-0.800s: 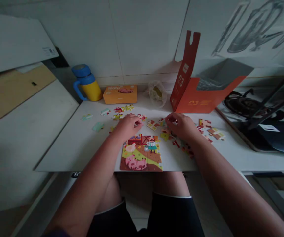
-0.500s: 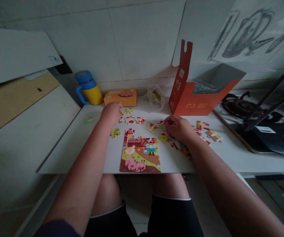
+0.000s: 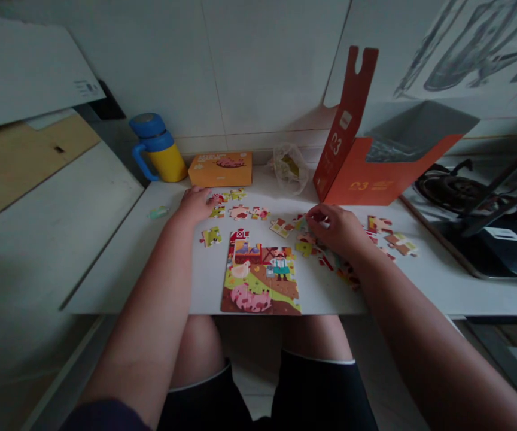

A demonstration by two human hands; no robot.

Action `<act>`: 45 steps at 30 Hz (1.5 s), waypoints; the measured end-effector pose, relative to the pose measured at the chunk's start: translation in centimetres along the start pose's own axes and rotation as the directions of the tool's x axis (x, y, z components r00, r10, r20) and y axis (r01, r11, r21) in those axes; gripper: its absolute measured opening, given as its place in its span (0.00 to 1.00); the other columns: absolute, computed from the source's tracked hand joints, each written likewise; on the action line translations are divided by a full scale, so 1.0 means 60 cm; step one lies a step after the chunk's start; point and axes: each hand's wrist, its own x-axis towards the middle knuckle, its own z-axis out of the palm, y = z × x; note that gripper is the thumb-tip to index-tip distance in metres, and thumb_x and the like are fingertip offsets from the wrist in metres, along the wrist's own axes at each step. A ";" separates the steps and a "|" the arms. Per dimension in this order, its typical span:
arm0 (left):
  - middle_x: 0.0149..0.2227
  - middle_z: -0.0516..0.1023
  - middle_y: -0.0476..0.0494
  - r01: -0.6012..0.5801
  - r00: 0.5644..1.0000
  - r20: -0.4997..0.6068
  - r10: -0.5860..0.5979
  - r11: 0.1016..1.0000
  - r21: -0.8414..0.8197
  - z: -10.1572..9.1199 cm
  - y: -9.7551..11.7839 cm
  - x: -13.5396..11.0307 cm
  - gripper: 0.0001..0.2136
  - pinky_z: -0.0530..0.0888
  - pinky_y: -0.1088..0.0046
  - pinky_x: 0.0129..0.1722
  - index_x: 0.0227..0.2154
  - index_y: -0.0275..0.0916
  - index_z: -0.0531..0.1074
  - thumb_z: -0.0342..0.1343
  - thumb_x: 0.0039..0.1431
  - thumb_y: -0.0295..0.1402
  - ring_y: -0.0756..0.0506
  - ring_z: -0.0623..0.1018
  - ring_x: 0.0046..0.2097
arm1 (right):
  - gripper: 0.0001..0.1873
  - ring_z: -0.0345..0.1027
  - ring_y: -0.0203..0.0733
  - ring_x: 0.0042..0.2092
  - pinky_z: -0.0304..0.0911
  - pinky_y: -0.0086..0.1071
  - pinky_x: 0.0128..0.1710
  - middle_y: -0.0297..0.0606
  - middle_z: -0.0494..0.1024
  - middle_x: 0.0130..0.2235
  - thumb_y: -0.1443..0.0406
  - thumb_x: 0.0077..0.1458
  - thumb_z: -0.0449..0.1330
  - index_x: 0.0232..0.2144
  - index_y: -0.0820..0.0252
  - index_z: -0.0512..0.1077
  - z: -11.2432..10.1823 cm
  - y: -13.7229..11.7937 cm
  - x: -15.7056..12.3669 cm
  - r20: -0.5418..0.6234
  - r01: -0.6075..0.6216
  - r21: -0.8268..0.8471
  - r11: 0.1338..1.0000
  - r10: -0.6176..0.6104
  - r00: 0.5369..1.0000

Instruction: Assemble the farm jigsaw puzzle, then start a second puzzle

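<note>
A partly joined farm jigsaw puzzle (image 3: 258,281), with a pig, a hen and a farmer, lies at the table's front edge. My left hand (image 3: 195,205) rests on the table beyond it, thumb and forefinger apart beside a red barn puzzle piece (image 3: 216,198). Close by are a cow puzzle piece (image 3: 239,212), a pig puzzle piece (image 3: 260,213) and a green puzzle piece (image 3: 211,236). At the right, my right hand (image 3: 337,228) is curled over a heap of loose puzzle pieces (image 3: 325,258), its fingertips closed together. Whatever those fingertips hold is hidden.
Behind the pieces stand a yellow-orange puzzle box (image 3: 221,171), a blue and yellow bottle (image 3: 160,149) and a clear plastic bag (image 3: 289,169). A tall open orange box (image 3: 375,179) is at the back right. Black antennas of a device (image 3: 501,239) rise beyond it.
My left hand has drawn slightly back and left, uncovering the red barn piece by its fingers. My right hand stays at the heap. The whole view has shifted a little.
</note>
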 end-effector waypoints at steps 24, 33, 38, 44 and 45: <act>0.48 0.79 0.35 0.073 0.992 -0.089 -0.089 0.983 -0.171 -0.007 0.001 0.000 0.18 0.71 0.57 0.60 0.37 0.41 0.75 0.71 0.55 0.49 0.33 0.76 0.55 | 0.17 0.68 0.58 0.61 0.64 0.53 0.62 0.50 0.74 0.62 0.56 0.73 0.56 0.50 0.51 0.84 0.024 -0.054 -0.011 0.196 0.369 0.024 0.929 -0.366 0.910; 0.34 0.81 0.46 0.091 0.969 -0.161 -0.188 0.876 -0.473 -0.041 0.042 -0.022 0.14 0.73 0.68 0.39 0.33 0.42 0.71 0.72 0.55 0.39 0.44 0.78 0.36 | 0.20 0.71 0.61 0.55 0.66 0.55 0.60 0.56 0.78 0.53 0.56 0.72 0.55 0.49 0.61 0.83 0.030 -0.012 -0.004 0.073 0.135 -0.136 0.981 -0.126 0.989; 0.39 0.85 0.44 -0.067 0.997 -0.038 0.066 0.537 -0.841 -0.045 0.106 -0.038 0.15 0.77 0.69 0.39 0.42 0.40 0.74 0.70 0.56 0.40 0.45 0.82 0.38 | 0.18 0.71 0.57 0.61 0.64 0.56 0.64 0.51 0.78 0.62 0.57 0.73 0.55 0.52 0.55 0.82 0.030 -0.028 -0.005 0.155 0.284 -0.014 0.959 -0.278 0.948; 0.41 0.87 0.43 -0.160 0.844 0.133 0.519 0.481 -0.862 -0.051 0.202 -0.088 0.08 0.78 0.67 0.43 0.41 0.41 0.82 0.64 0.64 0.38 0.46 0.83 0.40 | 0.22 0.72 0.57 0.62 0.64 0.57 0.65 0.49 0.80 0.62 0.58 0.75 0.51 0.56 0.55 0.82 0.039 -0.029 -0.001 0.145 0.247 -0.044 0.968 -0.239 0.960; 0.41 0.87 0.44 -0.197 0.821 0.140 0.553 0.506 -0.840 -0.051 0.213 -0.095 0.08 0.78 0.67 0.44 0.41 0.42 0.83 0.63 0.64 0.37 0.46 0.83 0.40 | 0.21 0.72 0.57 0.61 0.64 0.56 0.65 0.49 0.81 0.61 0.58 0.75 0.52 0.55 0.56 0.82 0.039 -0.026 0.000 0.133 0.240 -0.054 0.969 -0.231 0.964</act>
